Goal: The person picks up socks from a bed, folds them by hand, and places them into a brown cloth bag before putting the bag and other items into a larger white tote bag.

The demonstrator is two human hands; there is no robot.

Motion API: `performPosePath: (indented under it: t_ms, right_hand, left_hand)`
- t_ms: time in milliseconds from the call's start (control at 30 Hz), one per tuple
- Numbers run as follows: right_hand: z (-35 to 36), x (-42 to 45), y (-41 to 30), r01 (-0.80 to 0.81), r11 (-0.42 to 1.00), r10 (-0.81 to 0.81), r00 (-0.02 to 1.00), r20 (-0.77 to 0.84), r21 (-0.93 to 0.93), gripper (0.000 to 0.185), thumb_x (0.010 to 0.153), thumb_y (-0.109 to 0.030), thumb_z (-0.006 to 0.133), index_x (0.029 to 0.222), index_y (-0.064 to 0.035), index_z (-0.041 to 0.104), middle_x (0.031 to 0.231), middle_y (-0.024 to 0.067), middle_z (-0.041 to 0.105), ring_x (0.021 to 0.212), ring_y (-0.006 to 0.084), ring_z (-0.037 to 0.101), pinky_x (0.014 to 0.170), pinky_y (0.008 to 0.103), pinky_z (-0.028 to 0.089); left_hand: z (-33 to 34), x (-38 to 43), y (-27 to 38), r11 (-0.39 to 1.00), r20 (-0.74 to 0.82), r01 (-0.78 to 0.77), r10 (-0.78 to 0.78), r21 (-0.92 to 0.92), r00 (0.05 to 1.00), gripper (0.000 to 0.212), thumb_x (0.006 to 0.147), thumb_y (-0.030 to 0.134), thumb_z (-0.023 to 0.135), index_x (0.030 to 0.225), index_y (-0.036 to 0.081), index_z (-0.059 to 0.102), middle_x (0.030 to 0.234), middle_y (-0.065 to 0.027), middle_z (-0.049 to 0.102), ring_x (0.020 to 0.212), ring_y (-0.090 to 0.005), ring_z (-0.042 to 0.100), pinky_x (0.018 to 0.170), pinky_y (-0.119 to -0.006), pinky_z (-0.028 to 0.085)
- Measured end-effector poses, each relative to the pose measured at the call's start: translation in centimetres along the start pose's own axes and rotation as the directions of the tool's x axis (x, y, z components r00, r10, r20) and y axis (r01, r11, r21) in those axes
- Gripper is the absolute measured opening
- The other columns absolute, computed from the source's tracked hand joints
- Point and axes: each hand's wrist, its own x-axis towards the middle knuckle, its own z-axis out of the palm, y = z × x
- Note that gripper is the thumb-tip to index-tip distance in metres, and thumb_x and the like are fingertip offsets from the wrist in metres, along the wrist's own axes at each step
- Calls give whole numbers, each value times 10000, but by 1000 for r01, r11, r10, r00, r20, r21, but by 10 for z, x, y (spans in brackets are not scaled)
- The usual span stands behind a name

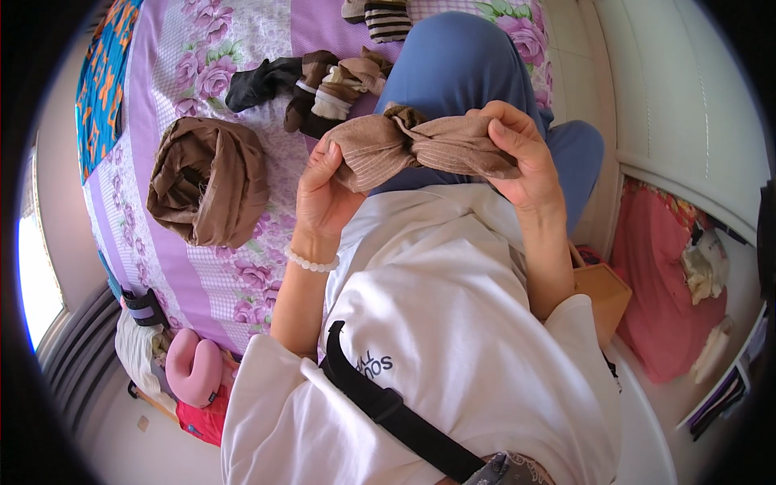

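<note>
A brown fabric headband or similar cloth piece (448, 145), gathered at its middle with a darker brown part there, is stretched sideways above my lap. My left hand (324, 182), with a pale bead bracelet at the wrist, pinches its left end. The other end is between the thumb and fingers of my right hand (524, 148). Left of my hands, a brown ring-shaped cloth bundle (242, 176) rests on the flowered bedspread (176, 267). Beyond the held piece lie a dark sock (267, 82) and several crumpled brown and white socks or cloths (332, 100).
Striped folded socks (388, 23) lie at the far edge. A pink neck pillow (194, 367) and clothes are at the lower left. At the right are a tan box-like object (600, 291), a pink cloth (658, 291) and a pale cabinet door (685, 91).
</note>
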Motion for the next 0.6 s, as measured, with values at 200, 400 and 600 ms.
performPosePath:
  t_ms: [200,400,600]
  right_hand:
    - [22,-5,-4,1,991,-18,991,-129,-135,196,892,-216,625,872,-22,638,777,23,609,678,99,554,666,237,471]
    - [21,-5,-5,58,925,-74,997,-27,-375,276,914,-272,599,770,-37,585,677,-22,534,593,40,438,538,202,343]
    - [30,-6,-3,74,885,-118,991,-67,-461,358,937,-323,558,696,-62,517,613,-59,415,553,26,340,492,209,268]
  left_hand:
    - [0,-1,1,1000,25,-8,8,6,1000,357,900,189,590,1174,-31,525,1169,-180,592,1101,-308,575,990,-469,444]
    - [-4,-2,-3,995,17,20,-19,-101,1000,326,914,217,576,1144,-11,539,1134,-164,606,1053,-302,599,951,-479,475]
    - [-2,-7,-6,991,-198,93,-111,-94,974,287,954,248,511,1133,28,555,1120,-135,614,1040,-271,603,939,-448,482]
